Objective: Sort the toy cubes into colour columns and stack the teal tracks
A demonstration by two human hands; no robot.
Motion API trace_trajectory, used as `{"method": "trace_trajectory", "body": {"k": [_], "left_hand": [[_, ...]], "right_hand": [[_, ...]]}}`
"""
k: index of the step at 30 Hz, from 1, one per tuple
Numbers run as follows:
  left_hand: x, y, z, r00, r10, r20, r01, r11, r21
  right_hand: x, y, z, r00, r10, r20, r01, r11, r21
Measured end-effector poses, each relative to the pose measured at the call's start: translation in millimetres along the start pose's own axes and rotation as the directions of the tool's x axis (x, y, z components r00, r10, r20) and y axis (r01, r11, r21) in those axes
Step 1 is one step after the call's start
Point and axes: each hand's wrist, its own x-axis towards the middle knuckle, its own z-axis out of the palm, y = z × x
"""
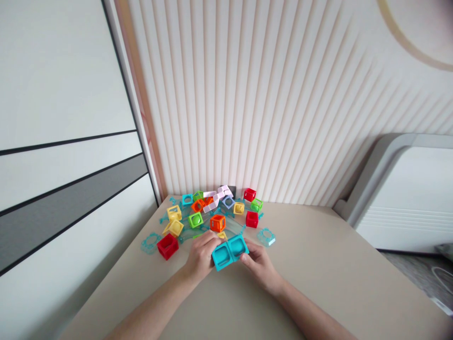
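Both hands on the same piece here: the left hand (201,257) grips the near-left end of a pair of joined turquoise cubes (230,252), fingers closed around it, while the right hand (258,262) pinches the right end. The pair sits low over the beige desk (318,264), just in front of a heap of colourful hollow cubes (212,212), a red cube (167,246) to the left.

Two teal cubes (230,252) joined side by side, each with a round recess facing up, tilted slightly, held just above the beige tabletop, lower centre of frame, below the coloured block pile.
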Motion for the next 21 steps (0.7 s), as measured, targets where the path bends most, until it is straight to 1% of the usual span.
{"method": "trace_trajectory", "body": {"k": [8,13,16,21], "left_hand": [[-1,-2,2,0.999,0.039,-0.011,-0.040,0.999,-0.022],[-3,-3,4,1.000,0.003,0.020,-0.002,0.999,-0.049],[-4,-2,3,1.000,-0.015,0.027,0.016,0.999,-0.032],[-2,0,2,1.000,0.003,0.021,-0.003,1.000,0.026]], "right_hand": [[0,4,0,1.000,0.004,0.002,-0.004,1.000,0.013],[0,4,-1,1.000,-0.003,-0.010,0.003,1.000,-0.008],[0,2,-1,1.000,-0.011,-0.008,0.011,0.999,-0.042],[0,-6,1,1.000,0.006,-0.010,-0.007,0.997,-0.082]]}}
